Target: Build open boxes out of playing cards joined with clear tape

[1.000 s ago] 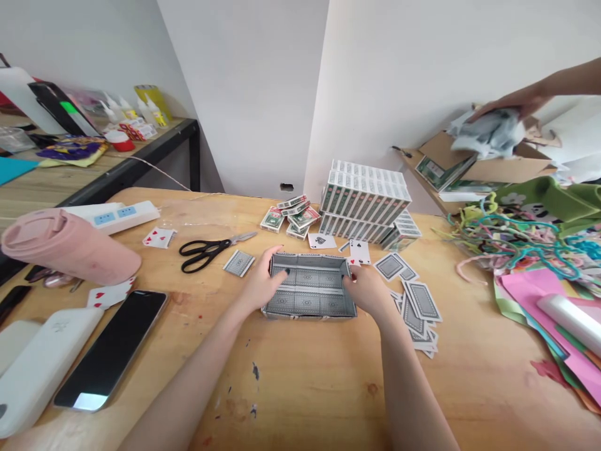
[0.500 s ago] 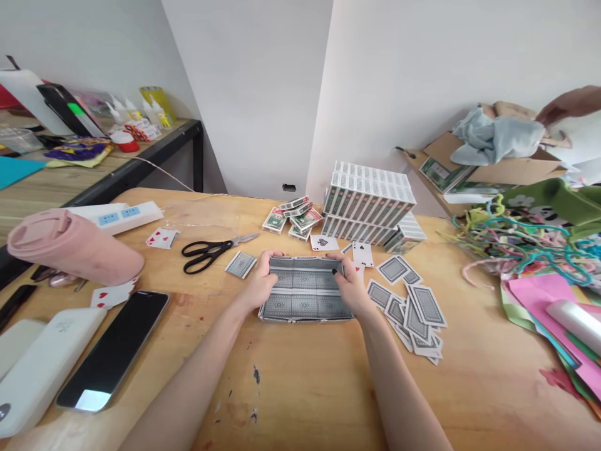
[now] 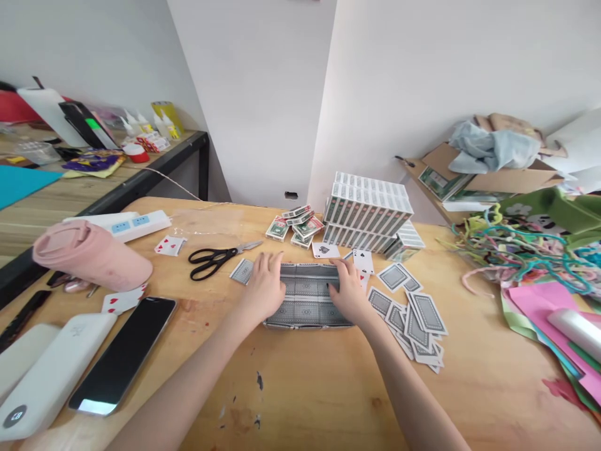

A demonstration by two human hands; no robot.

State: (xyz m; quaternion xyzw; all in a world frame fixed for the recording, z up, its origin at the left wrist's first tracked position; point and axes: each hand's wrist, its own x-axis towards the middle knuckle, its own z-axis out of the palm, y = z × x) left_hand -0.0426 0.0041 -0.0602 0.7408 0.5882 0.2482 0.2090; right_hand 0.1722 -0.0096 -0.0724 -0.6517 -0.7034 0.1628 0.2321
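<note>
An open box made of playing cards [image 3: 310, 311], grey patterned backs facing inward, rests on the wooden table in front of me. My left hand [image 3: 268, 287] is closed over its left end, thumb at the inner side and fingers reaching to the far corner. At the opposite end, my right hand [image 3: 348, 289] grips the wall, with the thumb inside. Both hands hide parts of the end walls. Left of the box lies a small card piece [image 3: 241, 271], near black-handled scissors [image 3: 212, 260]. Loose cards [image 3: 417, 322] are scattered to the right.
Stacked card packs [image 3: 369, 210] stand behind, beside a few loose packs [image 3: 295, 227]. A phone [image 3: 124, 354], power bank [image 3: 59, 373], pink tumbler [image 3: 94, 255] and power strip [image 3: 141, 225] crowd the left. Tangled yarn [image 3: 530, 250] and coloured sheets [image 3: 549, 319] lie right.
My left hand has shifted further over the box's left end, covering more of it. Another person's hand at the upper right has left the view. The view has tilted slightly.
</note>
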